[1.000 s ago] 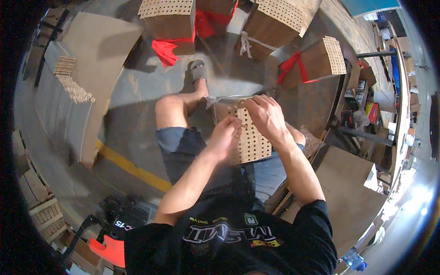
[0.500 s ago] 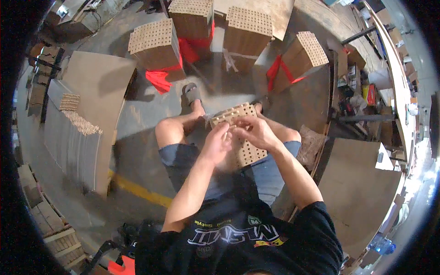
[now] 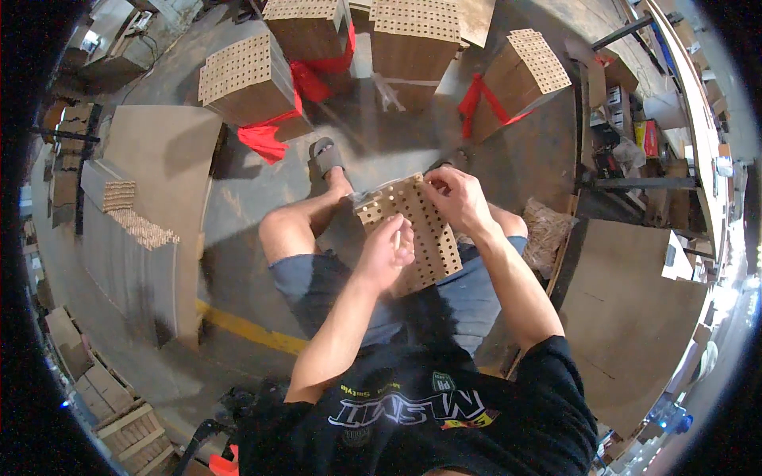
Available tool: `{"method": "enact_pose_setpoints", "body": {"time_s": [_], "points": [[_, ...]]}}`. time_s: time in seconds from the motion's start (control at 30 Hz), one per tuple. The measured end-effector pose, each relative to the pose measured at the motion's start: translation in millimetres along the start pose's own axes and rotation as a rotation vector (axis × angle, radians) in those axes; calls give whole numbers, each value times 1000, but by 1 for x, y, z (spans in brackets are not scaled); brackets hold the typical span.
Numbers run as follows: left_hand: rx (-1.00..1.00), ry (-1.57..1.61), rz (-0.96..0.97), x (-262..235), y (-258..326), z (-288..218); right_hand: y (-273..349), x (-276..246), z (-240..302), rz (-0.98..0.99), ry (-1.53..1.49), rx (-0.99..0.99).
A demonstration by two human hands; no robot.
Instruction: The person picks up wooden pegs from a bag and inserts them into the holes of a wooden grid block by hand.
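Observation:
A brown block (image 3: 435, 252) with rows of round holes in its top stands between my knees. Pale pegs fill a few holes near its far left side, and the other visible holes look dark. My left hand (image 3: 386, 254) is closed over the block's left part, and what looks like a thin pale peg shows between its fingers. Over the block's far right corner is my right hand (image 3: 458, 198), its thumb and fingertips pinched together. Whatever those fingertips hold, if anything, is too small to make out. Clear plastic film (image 3: 367, 195) shows at the block's far left edge.
Several taller holed blocks (image 3: 417, 55) stand on the floor ahead, some with red cloth strips (image 3: 262, 143). Leaning brown sheets (image 3: 163, 151) are on the left. A bag of thin pale pieces (image 3: 548, 234) lies beside my right knee, near a large board (image 3: 627, 317).
My hands, together over the block before, are now apart. The right moved to the far right corner, while the left stays over the left part. The whole view has shifted slightly.

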State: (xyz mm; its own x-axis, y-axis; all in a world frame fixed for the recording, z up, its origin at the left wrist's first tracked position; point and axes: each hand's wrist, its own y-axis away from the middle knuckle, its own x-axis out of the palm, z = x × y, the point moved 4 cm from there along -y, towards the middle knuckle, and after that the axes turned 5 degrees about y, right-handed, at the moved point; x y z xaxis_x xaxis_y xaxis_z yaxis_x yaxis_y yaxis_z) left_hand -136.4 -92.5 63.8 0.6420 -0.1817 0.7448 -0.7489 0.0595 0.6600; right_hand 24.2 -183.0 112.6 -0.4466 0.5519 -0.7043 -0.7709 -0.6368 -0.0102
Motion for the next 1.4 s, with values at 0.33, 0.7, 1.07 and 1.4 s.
{"method": "enact_pose_setpoints", "body": {"time_s": [0.33,0.7,1.07,1.4], "points": [[114,-123,107,-45,-18,0,-8,13,19,154,430,-307],[70,-33,-104,-19,-14,1,-18,33,10,242,644,-315],[205,-113,-186,8,-13,11,119,-5,82,-83,-10,-105],[147,110,-10,-10,-21,31,108,1,58,61,-161,6]]}}
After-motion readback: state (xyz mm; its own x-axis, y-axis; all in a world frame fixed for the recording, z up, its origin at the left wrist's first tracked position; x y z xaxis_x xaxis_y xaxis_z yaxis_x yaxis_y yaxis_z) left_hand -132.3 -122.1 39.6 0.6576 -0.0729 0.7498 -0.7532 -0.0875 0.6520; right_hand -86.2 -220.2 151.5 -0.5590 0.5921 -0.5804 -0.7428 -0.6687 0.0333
